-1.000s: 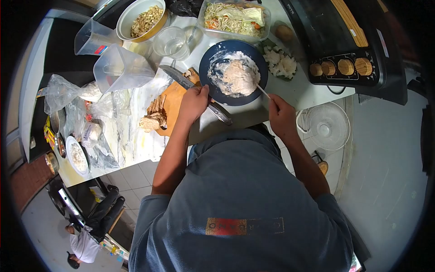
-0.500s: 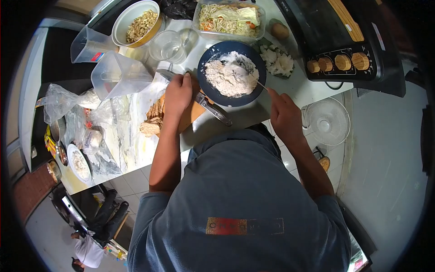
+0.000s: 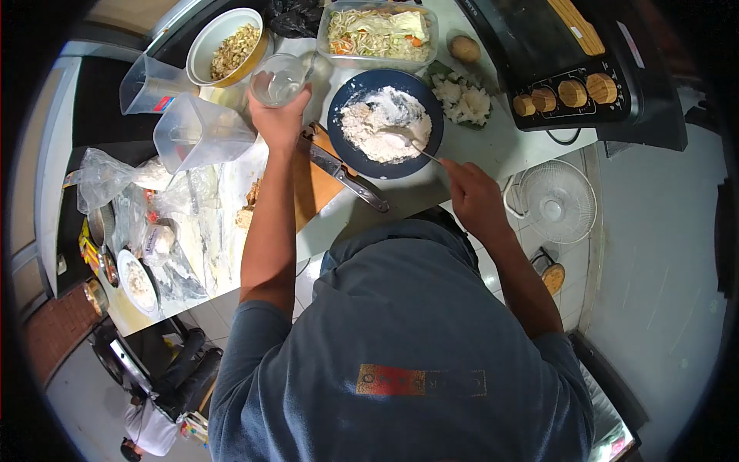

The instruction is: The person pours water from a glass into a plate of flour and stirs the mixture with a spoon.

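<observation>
My left hand [image 3: 279,122] is wrapped round a clear plastic cup [image 3: 277,82] that seems to hold a clear liquid. In my right hand [image 3: 473,192] is the handle of a metal spoon [image 3: 426,155]. Its bowl end rests in a pale, floury, lumpy mix [image 3: 379,131] inside a dark blue bowl [image 3: 437,115]. Just left of the bowl, a large knife [image 3: 350,182] lies across a wooden cutting board [image 3: 308,189]. Brown sliced food [image 3: 245,215] at the board's left is mostly hidden by my left forearm.
Behind the bowl stands a clear container [image 3: 377,48] of shredded vegetables. Nearby are chopped white pieces [image 3: 463,104], a round brown item [image 3: 463,48] and a black oven [image 3: 570,77]. Leftward are a bowl of chopped food [image 3: 204,46], plastic jugs [image 3: 196,132], bags [image 3: 112,177] and a plate [image 3: 135,281].
My left hand has moved from beside the cutting board up to the clear cup and taken hold of it. The spoon in my right hand has shifted slightly lower in the bowl.
</observation>
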Motion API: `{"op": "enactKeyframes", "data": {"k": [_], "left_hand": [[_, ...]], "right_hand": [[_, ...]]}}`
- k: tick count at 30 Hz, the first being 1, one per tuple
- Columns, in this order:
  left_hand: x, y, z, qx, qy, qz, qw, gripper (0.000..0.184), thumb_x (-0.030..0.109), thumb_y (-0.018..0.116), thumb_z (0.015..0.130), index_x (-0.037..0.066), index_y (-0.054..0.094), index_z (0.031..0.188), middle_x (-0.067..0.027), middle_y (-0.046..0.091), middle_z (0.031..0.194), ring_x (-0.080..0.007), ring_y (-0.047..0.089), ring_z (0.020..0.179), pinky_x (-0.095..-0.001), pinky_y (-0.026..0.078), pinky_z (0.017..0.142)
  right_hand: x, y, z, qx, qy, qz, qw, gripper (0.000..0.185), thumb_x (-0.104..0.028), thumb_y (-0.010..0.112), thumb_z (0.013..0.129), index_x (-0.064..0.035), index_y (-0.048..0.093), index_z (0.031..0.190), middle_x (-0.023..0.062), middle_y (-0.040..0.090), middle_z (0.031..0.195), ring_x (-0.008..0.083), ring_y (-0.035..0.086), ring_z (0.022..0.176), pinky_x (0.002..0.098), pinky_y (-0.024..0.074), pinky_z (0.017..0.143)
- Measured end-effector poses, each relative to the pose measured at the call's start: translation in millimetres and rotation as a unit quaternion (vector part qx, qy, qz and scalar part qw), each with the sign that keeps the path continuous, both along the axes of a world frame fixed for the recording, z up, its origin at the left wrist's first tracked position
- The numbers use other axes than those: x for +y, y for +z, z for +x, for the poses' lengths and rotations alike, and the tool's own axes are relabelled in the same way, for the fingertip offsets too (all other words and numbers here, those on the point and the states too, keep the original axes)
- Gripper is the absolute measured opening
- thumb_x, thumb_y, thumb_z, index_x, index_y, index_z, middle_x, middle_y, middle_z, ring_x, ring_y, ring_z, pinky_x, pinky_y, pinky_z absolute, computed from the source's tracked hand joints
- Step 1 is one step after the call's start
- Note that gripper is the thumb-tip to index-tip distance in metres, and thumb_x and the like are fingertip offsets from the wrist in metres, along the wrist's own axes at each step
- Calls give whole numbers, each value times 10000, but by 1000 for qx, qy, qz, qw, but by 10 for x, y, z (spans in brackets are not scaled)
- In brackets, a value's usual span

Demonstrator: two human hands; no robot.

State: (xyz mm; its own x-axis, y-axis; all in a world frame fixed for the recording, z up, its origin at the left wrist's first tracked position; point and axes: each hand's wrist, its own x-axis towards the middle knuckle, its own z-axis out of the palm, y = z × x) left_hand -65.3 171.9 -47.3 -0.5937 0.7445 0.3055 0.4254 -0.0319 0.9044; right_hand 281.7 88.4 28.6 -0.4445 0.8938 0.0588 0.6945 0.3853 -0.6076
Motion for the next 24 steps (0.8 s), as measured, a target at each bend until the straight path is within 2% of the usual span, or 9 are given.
{"op": "enactKeyframes", "data": {"k": [2, 4, 8, 9, 11, 14, 15, 17, 24], "left_hand": [[-78, 94, 73, 23, -13, 34, 999, 782, 149, 916, 613, -19, 532, 1272, -139, 642, 1199, -222, 638, 1075, -349, 501, 959], [-160, 219, 114, 33, -33, 28, 999, 769, 130, 907, 614, -9, 536, 1273, -134, 647, 1196, -222, 642, 1072, -351, 505, 955], [-327, 483, 173, 62, -98, 19, 993, 714, 76, 876, 596, 19, 575, 1242, -118, 671, 1159, -232, 659, 1058, -358, 511, 941], [-367, 588, 204, 63, -96, 19, 993, 714, 76, 876, 596, 19, 575, 1242, -118, 671, 1159, -232, 659, 1058, -358, 511, 941], [-434, 771, 273, 144, -153, 14, 978, 677, 108, 878, 589, 24, 606, 1203, -121, 681, 1138, -277, 670, 1043, -382, 523, 894], [-489, 810, 330, 210, -177, 16, 961, 639, 162, 884, 598, 31, 630, 1170, -126, 686, 1116, -315, 660, 1038, -412, 505, 890], [-518, 809, 345, 212, -174, 13, 962, 639, 162, 884, 598, 31, 630, 1170, -126, 686, 1116, -315, 660, 1038, -412, 505, 890], [-554, 807, 386, 307, -170, 11, 936, 651, 190, 882, 597, 45, 631, 1180, -124, 679, 1143, -309, 643, 1068, -419, 464, 928], [-650, 897, 544, 346, -176, -19, 921, 666, 166, 850, 589, 75, 626, 1210, -106, 656, 1160, -297, 604, 1117, -410, 414, 956]], "right_hand": [[-14, -92, -8, -14, -16, 3, 1000, 342, -21, 591, 882, -43, 631, 1221, 151, 585, 844, 345, 621, 751, 451, 510, 648], [-5, -137, -12, -27, -29, 4, 999, 341, -30, 595, 883, -48, 631, 1222, 152, 589, 850, 347, 624, 757, 451, 513, 650], [8, -109, -45, 24, -28, 28, 999, 320, -11, 580, 897, -29, 648, 1210, 150, 580, 807, 331, 597, 704, 431, 480, 632], [14, -92, -45, 30, -15, 15, 999, 319, -12, 581, 899, -28, 647, 1211, 153, 583, 813, 337, 601, 710, 433, 483, 637], [41, -152, -18, 20, -17, 18, 999, 309, -14, 582, 901, -25, 650, 1202, 158, 590, 815, 341, 607, 714, 433, 486, 642], [130, -183, 25, 8, -30, 27, 999, 300, -30, 588, 899, -26, 645, 1193, 165, 600, 837, 361, 618, 739, 453, 499, 664], [150, -188, 35, 5, -43, 32, 999, 302, -45, 593, 894, -29, 638, 1192, 168, 602, 859, 376, 624, 760, 474, 509, 681], [202, -208, 67, 11, -33, 25, 999, 292, -45, 588, 901, -27, 639, 1188, 170, 607, 858, 376, 624, 762, 473, 509, 681], [274, -143, 66, 21, -36, 22, 999, 249, -49, 582, 915, -20, 652, 1153, 183, 625, 854, 379, 632, 765, 469, 508, 681]]}}
